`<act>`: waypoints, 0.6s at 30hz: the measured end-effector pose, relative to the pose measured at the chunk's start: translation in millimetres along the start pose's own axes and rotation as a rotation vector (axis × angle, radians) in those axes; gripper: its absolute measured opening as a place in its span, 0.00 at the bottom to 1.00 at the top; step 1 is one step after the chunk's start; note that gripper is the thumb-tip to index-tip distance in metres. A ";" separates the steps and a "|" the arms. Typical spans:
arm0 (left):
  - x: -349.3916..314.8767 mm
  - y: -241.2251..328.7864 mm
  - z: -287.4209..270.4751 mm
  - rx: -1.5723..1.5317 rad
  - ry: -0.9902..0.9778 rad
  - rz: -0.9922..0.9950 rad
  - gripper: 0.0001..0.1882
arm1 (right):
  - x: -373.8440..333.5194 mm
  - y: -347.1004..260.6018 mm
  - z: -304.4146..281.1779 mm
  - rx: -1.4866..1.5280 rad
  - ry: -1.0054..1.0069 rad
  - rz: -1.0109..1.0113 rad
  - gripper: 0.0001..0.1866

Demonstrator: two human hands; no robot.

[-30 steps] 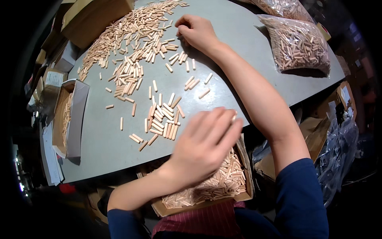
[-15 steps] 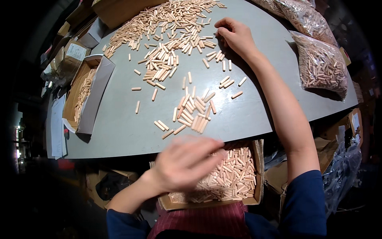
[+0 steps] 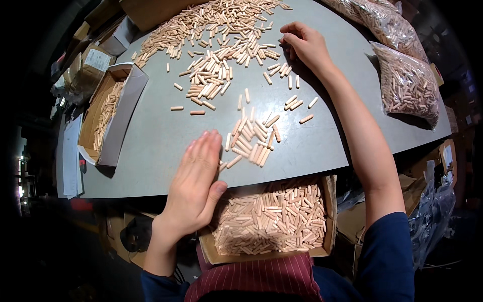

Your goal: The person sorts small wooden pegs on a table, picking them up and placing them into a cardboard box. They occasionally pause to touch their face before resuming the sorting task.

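Left edge of desk: white papers near the near-left corner. By the same edge, farther back, a carton bearing a pale label; print present, too small to read. Just right of these, a long open box, dowels inside, lying along the left edge.

Bare grey surface runs from this box to the left hand. Left hand: flat, fingers straight and together, grasping nothing visible, over the near edge; a few dowels just beside its fingers. Contact with the desk: cannot tell.

Main heap of wooden dowels spreads from the far edge toward mid-desk. Smaller loose cluster sits nearer the near edge. Below that edge, an open carton filled with dowels.

Right hand: fingers curled, thumb near forefinger, just right of the heap; whether anything is gripped, cannot tell. Grey surface separates it from the clear bags of dowels along the right edge.
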State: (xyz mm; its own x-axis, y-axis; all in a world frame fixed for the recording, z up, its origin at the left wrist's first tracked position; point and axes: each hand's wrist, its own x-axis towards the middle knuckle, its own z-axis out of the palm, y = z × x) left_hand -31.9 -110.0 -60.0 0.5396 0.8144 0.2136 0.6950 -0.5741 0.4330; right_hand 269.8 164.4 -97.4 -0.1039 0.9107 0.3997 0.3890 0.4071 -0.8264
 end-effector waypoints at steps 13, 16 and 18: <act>-11.9 2.0 7.4 -0.627 0.356 -0.267 0.20 | 0.2 2.2 0.8 -0.038 0.005 -0.050 0.16; -6.6 5.6 10.0 -0.323 0.365 -0.228 0.18 | -0.1 2.4 0.8 -0.032 0.002 -0.059 0.16; -0.5 9.6 10.5 -0.157 0.341 -0.165 0.19 | -0.6 1.7 0.7 -0.037 -0.005 -0.057 0.15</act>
State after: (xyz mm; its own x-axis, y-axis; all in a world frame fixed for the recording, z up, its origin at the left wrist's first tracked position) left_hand -20.5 -116.8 -65.2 0.2201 0.8910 0.3972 0.6635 -0.4352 0.6086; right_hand 269.9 164.6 -99.4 -0.1315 0.8866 0.4435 0.4159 0.4554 -0.7872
